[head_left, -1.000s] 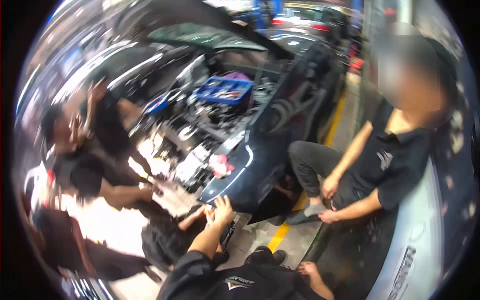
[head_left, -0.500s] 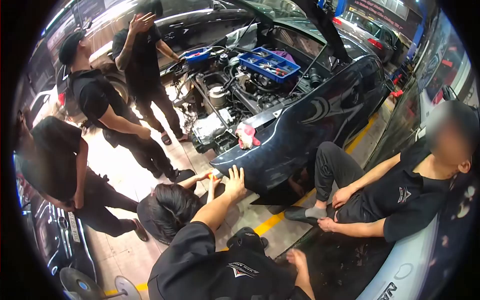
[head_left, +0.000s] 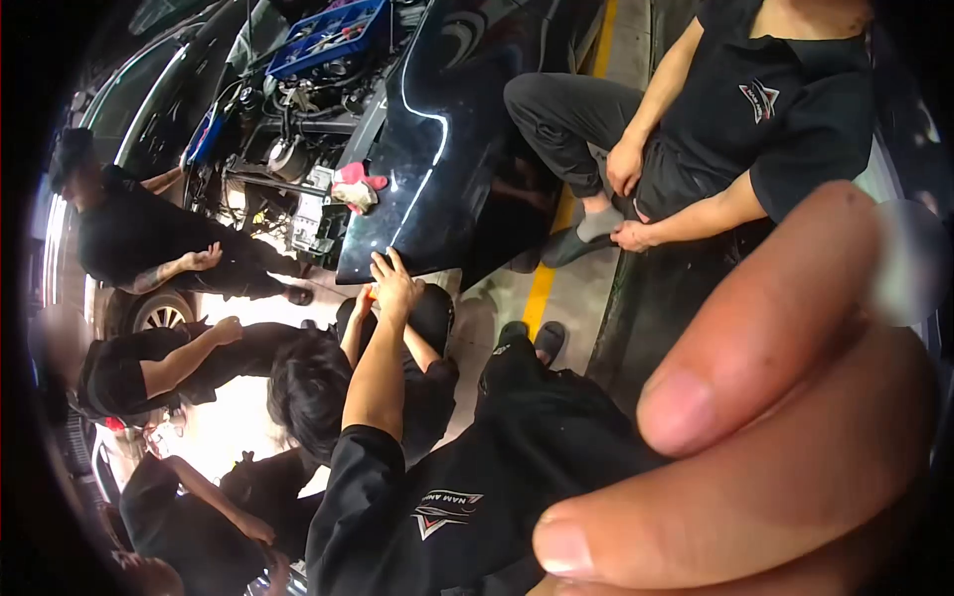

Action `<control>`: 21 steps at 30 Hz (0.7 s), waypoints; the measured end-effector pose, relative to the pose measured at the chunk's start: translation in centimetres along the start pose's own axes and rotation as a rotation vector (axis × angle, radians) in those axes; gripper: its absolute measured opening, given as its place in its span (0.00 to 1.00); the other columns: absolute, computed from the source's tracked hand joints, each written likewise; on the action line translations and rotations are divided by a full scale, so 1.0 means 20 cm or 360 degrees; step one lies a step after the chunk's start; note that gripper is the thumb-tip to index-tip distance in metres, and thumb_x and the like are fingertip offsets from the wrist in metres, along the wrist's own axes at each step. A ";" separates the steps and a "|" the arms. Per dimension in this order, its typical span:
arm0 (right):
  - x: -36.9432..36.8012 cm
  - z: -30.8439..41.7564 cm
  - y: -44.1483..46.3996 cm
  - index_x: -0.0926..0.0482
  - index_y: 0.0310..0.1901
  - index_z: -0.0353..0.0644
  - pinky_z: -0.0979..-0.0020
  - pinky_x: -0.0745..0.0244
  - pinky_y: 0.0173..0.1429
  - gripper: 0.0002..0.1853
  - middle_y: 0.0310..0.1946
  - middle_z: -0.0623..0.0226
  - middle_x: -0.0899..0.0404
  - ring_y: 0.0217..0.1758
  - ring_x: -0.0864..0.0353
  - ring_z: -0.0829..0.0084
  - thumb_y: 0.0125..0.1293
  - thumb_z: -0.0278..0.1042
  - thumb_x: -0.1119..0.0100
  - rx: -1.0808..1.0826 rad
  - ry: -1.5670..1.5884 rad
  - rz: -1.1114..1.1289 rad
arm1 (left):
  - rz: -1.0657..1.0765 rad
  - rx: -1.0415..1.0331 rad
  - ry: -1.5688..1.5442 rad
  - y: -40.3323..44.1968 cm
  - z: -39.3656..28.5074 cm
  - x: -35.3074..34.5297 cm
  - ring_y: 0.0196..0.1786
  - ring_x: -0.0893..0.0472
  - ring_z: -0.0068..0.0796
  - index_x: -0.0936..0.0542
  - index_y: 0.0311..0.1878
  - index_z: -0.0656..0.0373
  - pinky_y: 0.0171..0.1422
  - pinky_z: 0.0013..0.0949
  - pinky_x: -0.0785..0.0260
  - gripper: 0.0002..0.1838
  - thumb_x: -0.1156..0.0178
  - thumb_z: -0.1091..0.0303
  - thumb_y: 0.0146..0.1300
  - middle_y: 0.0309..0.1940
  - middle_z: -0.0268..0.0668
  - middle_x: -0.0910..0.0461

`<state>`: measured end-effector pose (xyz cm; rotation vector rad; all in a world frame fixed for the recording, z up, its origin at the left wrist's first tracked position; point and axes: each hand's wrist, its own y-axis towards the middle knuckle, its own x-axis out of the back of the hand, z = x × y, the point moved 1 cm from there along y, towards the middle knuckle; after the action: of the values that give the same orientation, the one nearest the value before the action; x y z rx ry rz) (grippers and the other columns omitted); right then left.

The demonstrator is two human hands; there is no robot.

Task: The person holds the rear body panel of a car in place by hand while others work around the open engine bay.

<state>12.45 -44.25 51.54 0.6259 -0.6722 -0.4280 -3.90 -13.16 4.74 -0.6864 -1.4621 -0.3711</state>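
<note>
My left hand (head_left: pixel 397 289) reaches forward and rests on the front corner of a glossy dark fender (head_left: pixel 427 189), its fingers spread. Just beside it, the hands of a crouching person (head_left: pixel 308 387) hold a small orange thing, mostly hidden behind my fingers. My right hand (head_left: pixel 760 397) is raised very close to the camera at the right. Its fingers are stretched out with a gap between them, and nothing shows in them. A pink and white cloth (head_left: pixel 356 187) lies on the fender's inner edge, beyond my left hand.
A blue divided tray (head_left: pixel 328 40) of tools sits over the open engine bay (head_left: pixel 288 149). On the right, a seated person (head_left: pixel 715 129) holds one foot. Several people stand at the left. A yellow floor line (head_left: pixel 540 298) runs beside the car.
The view has tilted and swung. My right hand has risen from near my lap to just before the camera. My left hand stays at the fender corner.
</note>
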 end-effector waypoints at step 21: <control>-0.04 -0.03 0.01 0.18 0.31 0.53 0.68 0.33 0.36 0.12 0.28 0.73 0.17 0.28 0.20 0.72 0.66 0.49 0.39 0.0316 -0.0009 -0.0075 | -0.0124 -0.0046 0.0146 0.05 0.04 -0.11 0.71 0.42 0.73 0.52 0.76 0.71 0.67 0.54 0.30 0.56 0.31 0.53 0.51 0.72 0.73 0.52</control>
<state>12.27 -43.34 50.97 0.8300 -0.7119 -0.4098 -4.11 -12.36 2.27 -0.6288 -1.4010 -0.4788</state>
